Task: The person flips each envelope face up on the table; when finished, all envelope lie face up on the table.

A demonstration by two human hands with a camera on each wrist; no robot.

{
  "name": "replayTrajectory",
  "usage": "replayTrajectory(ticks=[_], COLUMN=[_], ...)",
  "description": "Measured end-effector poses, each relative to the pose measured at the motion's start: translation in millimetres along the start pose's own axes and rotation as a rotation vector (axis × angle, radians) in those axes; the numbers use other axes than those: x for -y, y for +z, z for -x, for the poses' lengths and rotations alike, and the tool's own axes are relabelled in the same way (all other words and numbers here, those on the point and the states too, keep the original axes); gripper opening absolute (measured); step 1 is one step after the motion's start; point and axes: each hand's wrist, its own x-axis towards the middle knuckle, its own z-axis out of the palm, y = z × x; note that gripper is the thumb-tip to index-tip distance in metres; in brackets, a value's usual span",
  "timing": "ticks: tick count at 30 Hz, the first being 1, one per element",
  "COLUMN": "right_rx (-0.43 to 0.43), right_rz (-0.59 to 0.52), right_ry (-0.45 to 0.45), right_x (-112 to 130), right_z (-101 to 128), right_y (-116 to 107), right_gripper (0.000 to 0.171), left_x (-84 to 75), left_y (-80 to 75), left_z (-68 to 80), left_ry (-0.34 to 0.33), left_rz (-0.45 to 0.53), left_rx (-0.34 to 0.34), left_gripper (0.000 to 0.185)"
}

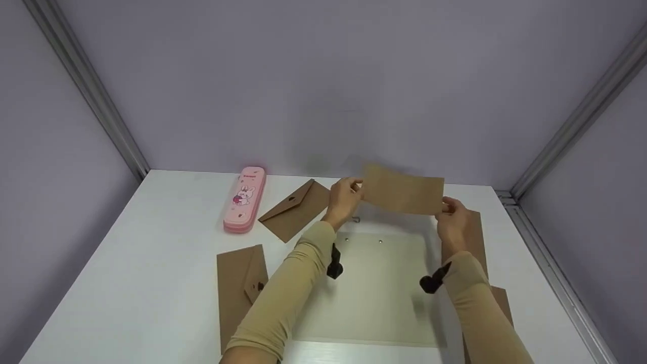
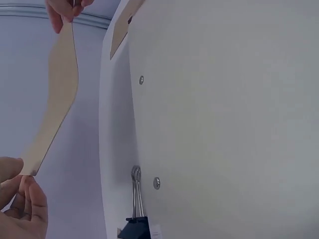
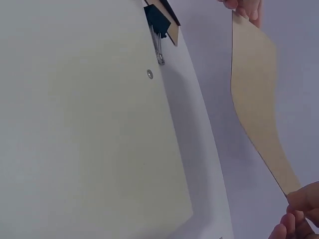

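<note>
Head view: left hand (image 1: 344,196) and right hand (image 1: 453,217) each pinch one end of a brown envelope (image 1: 403,190), held in the air above the far edge of a pale board (image 1: 376,288) on the white table (image 1: 151,263). Envelope bows slightly between the two grips. Binder clip (image 2: 135,219) sits at the board's edge. Pink pencil case (image 1: 245,199) lies at 10 o'clock from the board. Two more envelopes: one beside the case (image 1: 295,209), one at 8 o'clock (image 1: 237,283).

Between my hands I see a matt brown kraft-paper envelope (image 1: 403,194), slightly bowed. Below them lies a smooth, pale plastic board (image 1: 376,288) with metal rivets and a black metal binder clip (image 3: 157,22). Left of my left hand, the pink pencil case (image 1: 245,199) looks glossy.
</note>
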Motion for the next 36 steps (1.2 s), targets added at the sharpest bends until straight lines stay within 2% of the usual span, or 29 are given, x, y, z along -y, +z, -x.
replayTrajectory(ticks=[5, 10, 12, 16, 20, 22, 24, 27, 29, 31, 36], right_rx=[-0.055, -0.075, -0.047, 0.024, 0.072, 0.087, 0.108, 0.129, 0.126, 0.108, 0.097], right_rz=[-0.059, -0.139, -0.217, -0.363, -0.533, -0.595, -0.657, -0.745, -0.767, -0.706, -0.429], right_ry=[0.052, 0.087, 0.075, 0.088, 0.130, 0.148, 0.171, 0.207, 0.233, 0.239, 0.184], right_x=[3, 4, 5, 9, 14, 16, 17, 18, 17, 15, 0], right_z=[-4, -7, -7, -5, -3, -2, -2, -2, -4, -6, -11], right_y=[-5, -10, -11, -13, -15, -16, -18, -21, -22, -21, -14], right_gripper=[0.038, 0.029, 0.038, 0.068, 0.073, 0.067, 0.059, 0.040, 0.033, 0.036, 0.051], left_x=[-8.0, -9.7, -10.0, -11.2, -12.4, -12.1, -11.0, -8.1, -5.5, -3.0, 4.5], left_y=[-5.8, -15.3, -17.5, -17.6, -16.3, -16.3, -16.7, -18.5, -19.3, -19.5, -13.8], left_z=[2.7, 4.0, 3.8, 1.0, -2.8, -4.1, -4.7, -4.4, -4.7, -5.5, -4.3], left_ry=[-0.041, -0.102, -0.114, -0.122, -0.118, -0.099, -0.076, -0.046, -0.040, -0.045, -0.076], left_rz=[0.090, 0.247, 0.305, 0.432, 0.528, 0.521, 0.473, 0.353, 0.288, 0.247, 0.119], left_rx=[0.010, 0.030, 0.038, 0.062, 0.100, 0.118, 0.120, 0.121, 0.136, 0.176, 0.282], left_gripper=[0.035, 0.054, 0.061, 0.058, 0.055, 0.057, 0.058, 0.058, 0.058, 0.061, 0.070])
